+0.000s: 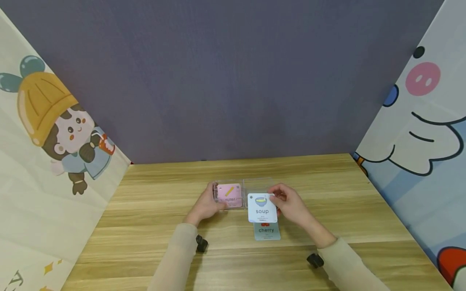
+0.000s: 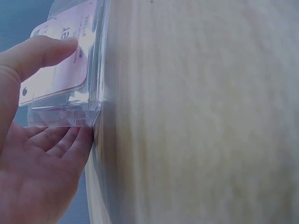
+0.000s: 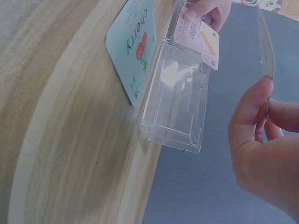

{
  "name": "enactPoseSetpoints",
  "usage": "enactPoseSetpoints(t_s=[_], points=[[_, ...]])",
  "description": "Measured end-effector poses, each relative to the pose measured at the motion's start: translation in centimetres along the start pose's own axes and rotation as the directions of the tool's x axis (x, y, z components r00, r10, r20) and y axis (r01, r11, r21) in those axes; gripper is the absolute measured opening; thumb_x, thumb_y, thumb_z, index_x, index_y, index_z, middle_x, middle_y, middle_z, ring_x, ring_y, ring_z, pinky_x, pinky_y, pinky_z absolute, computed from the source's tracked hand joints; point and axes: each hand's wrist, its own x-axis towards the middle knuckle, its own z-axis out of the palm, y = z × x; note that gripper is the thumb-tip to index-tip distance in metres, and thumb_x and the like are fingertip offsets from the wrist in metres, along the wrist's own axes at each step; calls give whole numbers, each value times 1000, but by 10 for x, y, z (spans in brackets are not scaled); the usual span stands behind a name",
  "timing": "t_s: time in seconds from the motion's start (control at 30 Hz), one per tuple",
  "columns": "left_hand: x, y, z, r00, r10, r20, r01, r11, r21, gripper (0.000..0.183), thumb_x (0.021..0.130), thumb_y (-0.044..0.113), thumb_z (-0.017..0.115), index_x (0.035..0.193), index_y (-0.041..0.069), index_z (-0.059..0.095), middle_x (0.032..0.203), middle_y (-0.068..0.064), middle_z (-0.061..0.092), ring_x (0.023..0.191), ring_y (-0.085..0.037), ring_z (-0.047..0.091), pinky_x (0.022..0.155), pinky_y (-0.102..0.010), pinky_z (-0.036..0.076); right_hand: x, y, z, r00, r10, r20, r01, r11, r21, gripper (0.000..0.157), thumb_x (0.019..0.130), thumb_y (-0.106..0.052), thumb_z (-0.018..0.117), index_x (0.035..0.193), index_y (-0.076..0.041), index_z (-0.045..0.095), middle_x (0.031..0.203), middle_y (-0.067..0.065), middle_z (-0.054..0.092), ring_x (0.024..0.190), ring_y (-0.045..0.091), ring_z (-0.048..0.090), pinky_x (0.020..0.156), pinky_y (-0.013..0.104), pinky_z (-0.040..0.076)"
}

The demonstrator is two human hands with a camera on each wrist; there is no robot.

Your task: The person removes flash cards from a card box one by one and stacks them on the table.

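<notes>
A clear plastic card holder [image 3: 175, 100] with two compartments stands on the table. Pink ruler cards [image 1: 229, 194] fill its left compartment, while the right one looks bare in the right wrist view. My left hand [image 1: 207, 205] grips the holder's left end, thumb over the front against the ruler card and fingers around the side. Between thumb and fingers, my right hand [image 1: 291, 204] pinches a white soup card [image 1: 262, 211] by its right edge, raised before the right compartment. A blue-green cherry card [image 1: 267, 232] lies on the table, its top hidden behind the soup card in the head view.
The wood-grain table [image 1: 153, 226] ends at a dark grey-blue panel [image 1: 233, 89] at the back. Printed cartoon sheets [image 1: 29, 210] slope up along the left and right sides. A small black device [image 1: 315, 260] sits at the right wrist, another [image 1: 201, 243] at the left.
</notes>
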Motion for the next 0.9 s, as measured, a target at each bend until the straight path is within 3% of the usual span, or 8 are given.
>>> enactPoseSetpoints(t_s=[0.43, 0.63, 0.9], points=[[0, -1, 1, 1000, -16, 2, 16, 1000, -10, 98, 75, 7, 83, 155, -1, 26, 130, -17, 57, 104, -25, 59, 103, -45, 46, -1, 11, 1, 1000, -15, -9, 14, 997, -73, 17, 96, 5, 60, 112, 4, 63, 98, 16, 59, 69, 20, 53, 48, 28, 50], [0, -2, 1, 1000, -19, -3, 19, 1000, 4, 99, 75, 8, 84, 155, -1, 26, 131, -17, 57, 108, -26, 58, 106, -46, 44, -2, 15, 2, 1000, 3, -4, -3, 995, -97, 17, 96, 4, 60, 112, 4, 63, 97, 14, 60, 71, 23, 55, 49, 24, 47], [1, -2, 1, 1000, -6, -4, 6, 1000, 14, 100, 75, 9, 84, 155, -3, 25, 129, -17, 58, 105, -25, 59, 105, -46, 46, -5, 22, 2, 998, 55, 21, -52, 991, -124, 17, 98, 4, 58, 114, 3, 63, 94, 12, 58, 65, 25, 54, 46, 29, 49]])
